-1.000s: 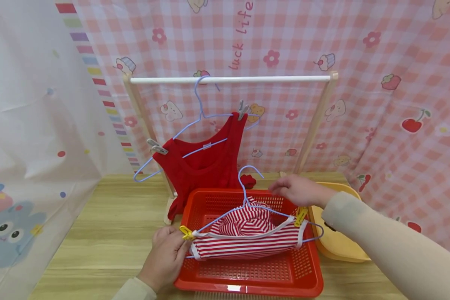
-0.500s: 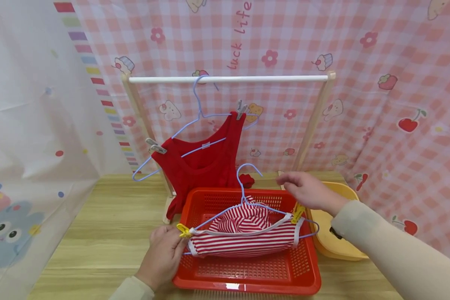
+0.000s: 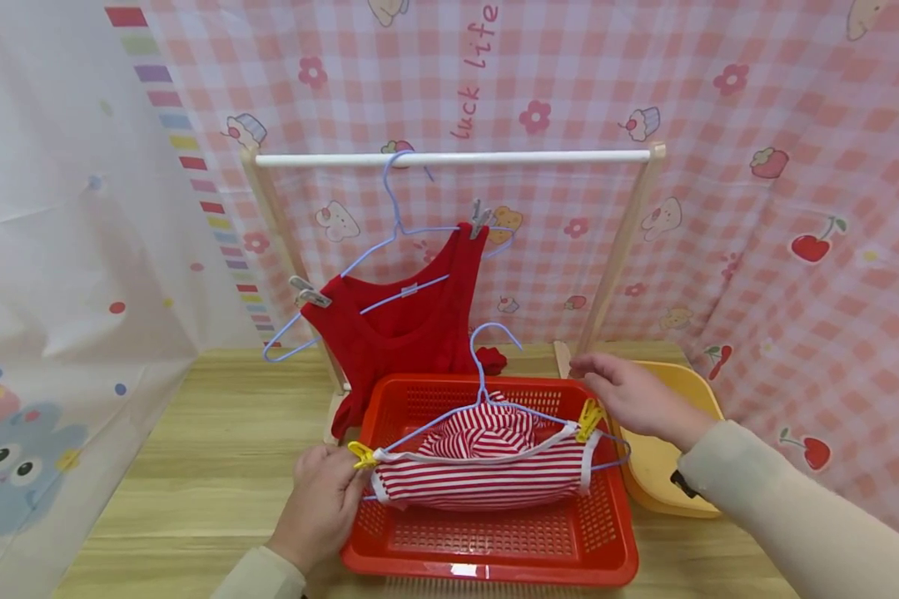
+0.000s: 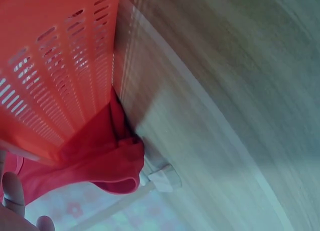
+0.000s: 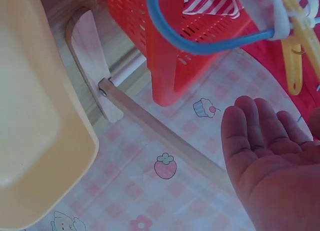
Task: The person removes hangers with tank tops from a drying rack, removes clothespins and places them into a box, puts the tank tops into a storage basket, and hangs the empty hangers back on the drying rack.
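Note:
A red-and-white striped garment [image 3: 487,482] hangs from a blue wire hanger [image 3: 484,374] over the red basket [image 3: 449,569]. Yellow clothespins fasten both sides, the right clothespin [image 3: 589,420] and the left clothespin [image 3: 363,455]. At the left basket rim my left hand [image 3: 320,503] holds the hanger's left end, which its fingers partly hide. My right hand [image 3: 640,401], fingers extended and holding nothing, hovers beside the right clothespin. In the right wrist view its palm [image 5: 280,161] shows bare, near the yellow clothespin [image 5: 300,36] and the hanger's end [image 5: 200,46].
Behind the basket stands a wooden rack with a white bar [image 3: 539,156]. From it hangs a red garment [image 3: 389,333], pinned with grey clothespins [image 3: 310,292] on another blue hanger. A yellow tub [image 3: 663,474] sits right of the basket on the wooden table [image 3: 195,482].
My right hand has drawn back slightly to the right, away from the hanger's hook. The left hand keeps its place at the hanger's left end. The whole head view shifts slightly.

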`<state>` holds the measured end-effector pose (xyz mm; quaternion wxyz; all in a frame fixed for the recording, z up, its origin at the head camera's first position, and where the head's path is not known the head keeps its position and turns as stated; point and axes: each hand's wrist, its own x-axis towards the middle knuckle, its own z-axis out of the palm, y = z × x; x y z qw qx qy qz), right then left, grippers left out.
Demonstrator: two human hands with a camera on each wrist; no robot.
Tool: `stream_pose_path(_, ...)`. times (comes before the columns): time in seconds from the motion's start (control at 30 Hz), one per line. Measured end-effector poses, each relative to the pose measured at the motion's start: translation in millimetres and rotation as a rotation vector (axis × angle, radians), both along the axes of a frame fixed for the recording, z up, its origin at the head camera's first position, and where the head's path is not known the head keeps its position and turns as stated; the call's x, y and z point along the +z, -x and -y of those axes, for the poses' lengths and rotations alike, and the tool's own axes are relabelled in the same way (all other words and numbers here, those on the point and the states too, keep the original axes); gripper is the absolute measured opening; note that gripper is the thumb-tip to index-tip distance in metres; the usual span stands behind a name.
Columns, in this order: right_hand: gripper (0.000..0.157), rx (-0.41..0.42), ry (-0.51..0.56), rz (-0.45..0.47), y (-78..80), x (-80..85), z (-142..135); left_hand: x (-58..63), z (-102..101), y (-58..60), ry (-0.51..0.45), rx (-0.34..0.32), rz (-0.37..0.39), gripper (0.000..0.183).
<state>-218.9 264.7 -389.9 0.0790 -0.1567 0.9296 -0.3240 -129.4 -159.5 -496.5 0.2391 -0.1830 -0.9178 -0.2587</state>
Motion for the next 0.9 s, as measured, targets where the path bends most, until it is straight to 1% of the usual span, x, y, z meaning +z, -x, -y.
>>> stream_pose_path(0.1, 0.038, 0.008, 0.021, 0.003, -5.1, -1.7, -3.5, 1.0, 1.5, 1.2, 0.003, 0.014, -0.019, 0.011)
stream_pose_path(0.23, 0.044, 0.011, 0.053, 0.014, -11.5, -4.1, -8.0, 2.5, 4.0, 2.5, 0.002, 0.036, 0.019, 0.011)
stream_pose_path(0.33, 0.046, -0.011, 0.043, 0.028, -16.9, -5.4, -9.0, 2.7, 6.1, 3.7, 0.005, 0.047, 0.034, 0.01)
stream_pose_path(0.43, 0.045, -0.018, 0.032, 0.027, -21.3, -7.8, -7.9, 2.3, 7.8, 5.3, 0.007, 0.054, 0.024, 0.012)
stream_pose_path(0.53, 0.047, -0.012, 0.042, 0.034, -24.3, -11.3, -6.2, 1.9, 9.0, 7.4, 0.003, 0.057, 0.019, 0.013)
stream_pose_path(0.7, 0.051, -0.002, 0.073, 0.09, -27.1, -18.3, -1.8, 1.6, 9.8, 9.8, 0.005, 0.062, 0.029, 0.012)
stream_pose_path(0.9, 0.053, -0.012, 0.086, 0.137, -31.0, -28.9, 5.0, 1.0, 9.9, 9.5, 0.006, 0.076, 0.04, 0.012)
